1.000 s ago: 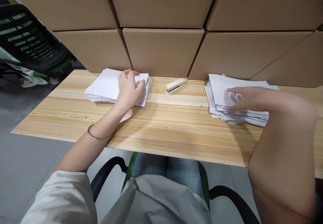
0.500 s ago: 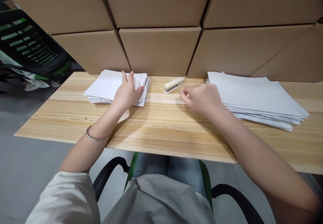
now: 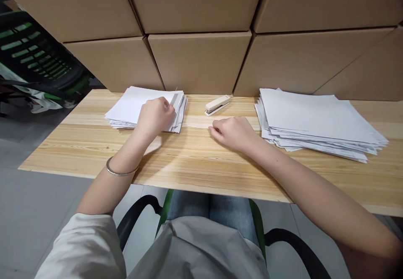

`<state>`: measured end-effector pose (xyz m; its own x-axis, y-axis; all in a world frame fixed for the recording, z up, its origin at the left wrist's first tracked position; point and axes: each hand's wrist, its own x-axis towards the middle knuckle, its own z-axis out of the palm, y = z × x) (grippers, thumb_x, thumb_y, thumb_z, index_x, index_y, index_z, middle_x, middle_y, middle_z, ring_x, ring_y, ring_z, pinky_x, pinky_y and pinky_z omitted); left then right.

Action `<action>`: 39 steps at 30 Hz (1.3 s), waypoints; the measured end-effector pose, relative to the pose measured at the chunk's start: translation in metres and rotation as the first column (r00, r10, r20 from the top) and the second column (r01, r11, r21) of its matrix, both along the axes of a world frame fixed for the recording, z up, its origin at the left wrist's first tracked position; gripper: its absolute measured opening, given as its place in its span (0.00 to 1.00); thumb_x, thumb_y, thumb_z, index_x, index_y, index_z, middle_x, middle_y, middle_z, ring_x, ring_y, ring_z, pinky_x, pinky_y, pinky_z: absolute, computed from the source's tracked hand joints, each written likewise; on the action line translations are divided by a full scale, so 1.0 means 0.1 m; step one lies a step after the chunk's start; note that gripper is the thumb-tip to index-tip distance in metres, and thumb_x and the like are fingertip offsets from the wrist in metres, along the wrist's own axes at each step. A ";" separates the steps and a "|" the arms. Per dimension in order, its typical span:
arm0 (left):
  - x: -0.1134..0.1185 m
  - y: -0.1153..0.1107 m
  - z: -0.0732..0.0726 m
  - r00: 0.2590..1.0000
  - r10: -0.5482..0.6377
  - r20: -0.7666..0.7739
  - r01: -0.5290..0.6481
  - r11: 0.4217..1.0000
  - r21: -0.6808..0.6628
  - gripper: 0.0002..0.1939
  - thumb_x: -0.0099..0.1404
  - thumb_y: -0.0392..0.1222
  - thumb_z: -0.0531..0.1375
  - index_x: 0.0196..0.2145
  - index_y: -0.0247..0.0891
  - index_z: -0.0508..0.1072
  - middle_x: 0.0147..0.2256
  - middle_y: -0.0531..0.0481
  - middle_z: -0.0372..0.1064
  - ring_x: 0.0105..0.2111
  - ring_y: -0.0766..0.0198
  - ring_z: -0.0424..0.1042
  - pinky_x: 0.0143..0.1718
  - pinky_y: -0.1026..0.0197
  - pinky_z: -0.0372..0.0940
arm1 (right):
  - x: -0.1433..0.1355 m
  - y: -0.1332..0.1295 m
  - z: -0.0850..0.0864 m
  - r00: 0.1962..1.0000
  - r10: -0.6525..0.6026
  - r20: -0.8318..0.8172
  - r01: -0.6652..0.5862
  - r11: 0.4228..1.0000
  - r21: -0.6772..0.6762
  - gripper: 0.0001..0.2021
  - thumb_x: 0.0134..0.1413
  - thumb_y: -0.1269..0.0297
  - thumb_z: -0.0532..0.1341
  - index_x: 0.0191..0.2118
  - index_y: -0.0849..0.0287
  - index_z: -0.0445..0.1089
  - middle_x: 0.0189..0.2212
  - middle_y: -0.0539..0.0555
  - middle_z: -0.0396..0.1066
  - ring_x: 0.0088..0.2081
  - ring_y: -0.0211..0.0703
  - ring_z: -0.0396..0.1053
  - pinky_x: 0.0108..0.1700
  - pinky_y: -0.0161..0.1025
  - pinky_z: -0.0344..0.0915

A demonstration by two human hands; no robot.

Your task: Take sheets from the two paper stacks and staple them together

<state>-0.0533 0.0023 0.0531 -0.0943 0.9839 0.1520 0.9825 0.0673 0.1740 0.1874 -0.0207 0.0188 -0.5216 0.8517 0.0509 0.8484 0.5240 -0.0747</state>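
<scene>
My left hand (image 3: 156, 115) lies at the right part of the left paper stack (image 3: 135, 102), its fingers curled in. A sheet edge (image 3: 174, 98) looks slightly raised beside those fingers, and they seem to pinch it, though the fingertips are partly hidden. My right hand (image 3: 232, 133) is low over the table between the two stacks, fingers folded and closed, with nothing visible in them. Just behind it a cream stapler (image 3: 218, 104) sits on the wood, apart from both hands. Right of that hand is a larger, uneven paper stack (image 3: 315, 113).
Large brown cardboard boxes (image 3: 200, 63) form a wall along the back of the wooden table (image 3: 201, 170). A black and green chair (image 3: 34, 48) stands off the table's left end. My own chair's armrest (image 3: 296, 245) is below the front edge.
My left hand's spread fingers have curled in at the stack's right part. My right hand has moved left and nearer to me, away from the right stack. The stapler stays put.
</scene>
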 end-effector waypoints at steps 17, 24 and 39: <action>0.00 -0.06 0.02 0.355 -0.520 0.777 0.083 0.846 0.527 0.19 0.65 0.64 0.63 0.34 0.46 0.73 0.32 0.50 0.74 0.35 0.58 0.76 0.35 0.56 0.72 | 0.25 0.27 -0.03 0.151 -0.418 -0.896 -0.403 0.802 -0.442 0.35 0.49 0.34 0.67 0.59 0.50 0.71 0.59 0.56 0.75 0.61 0.55 0.71 0.57 0.51 0.73; -0.10 0.12 -0.14 0.530 -0.421 0.736 0.114 0.895 0.431 0.22 0.70 0.62 0.58 0.28 0.43 0.70 0.24 0.51 0.67 0.27 0.63 0.70 0.28 0.61 0.67 | 0.46 0.32 0.08 0.172 -0.500 -0.849 -0.070 0.854 -0.516 0.20 0.48 0.50 0.73 0.45 0.54 0.78 0.46 0.57 0.81 0.50 0.57 0.78 0.49 0.52 0.77; -0.04 0.02 -0.07 0.998 -0.032 -0.048 0.031 0.999 -0.026 0.26 0.67 0.59 0.56 0.48 0.35 0.78 0.44 0.31 0.79 0.46 0.38 0.78 0.47 0.45 0.70 | 0.76 0.28 0.31 0.755 -0.451 -0.476 -0.110 0.628 -0.771 0.08 0.50 0.55 0.72 0.33 0.53 0.83 0.33 0.56 0.82 0.34 0.55 0.80 0.32 0.47 0.77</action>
<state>-0.0569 0.0038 0.0465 -0.0560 0.9898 0.1309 0.9914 0.0396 0.1248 0.2634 0.0073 0.0498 -0.4547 0.8023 -0.3867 0.5345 -0.1015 -0.8390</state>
